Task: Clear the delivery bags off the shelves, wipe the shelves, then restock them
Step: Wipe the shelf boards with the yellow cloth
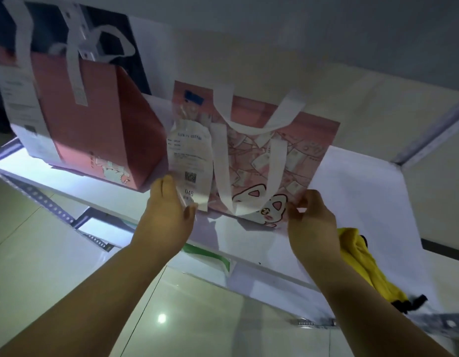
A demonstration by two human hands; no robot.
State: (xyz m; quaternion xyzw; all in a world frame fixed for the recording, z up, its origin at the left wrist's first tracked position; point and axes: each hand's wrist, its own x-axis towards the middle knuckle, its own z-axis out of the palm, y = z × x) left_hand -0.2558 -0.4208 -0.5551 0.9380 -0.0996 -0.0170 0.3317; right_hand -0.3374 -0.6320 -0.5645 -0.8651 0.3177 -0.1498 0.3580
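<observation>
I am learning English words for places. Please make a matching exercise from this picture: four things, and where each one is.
1 patterned bag
2 plain pink bag
3 yellow cloth
4 receipt marked 046

A far left on the shelf
B on the patterned bag's front
C gripped by left hand and right hand
D beside the right wrist

Pairs: 1-C, 2-A, 3-D, 4-B

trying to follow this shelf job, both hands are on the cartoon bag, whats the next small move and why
Probably draw the pink cartoon bag forward off the shelf. The left hand and right hand pinch its lower corners near the shelf's front edge, a red bag stands beside it, and a yellow cloth lies nearby. If this is restocking instead, push it back.
</observation>
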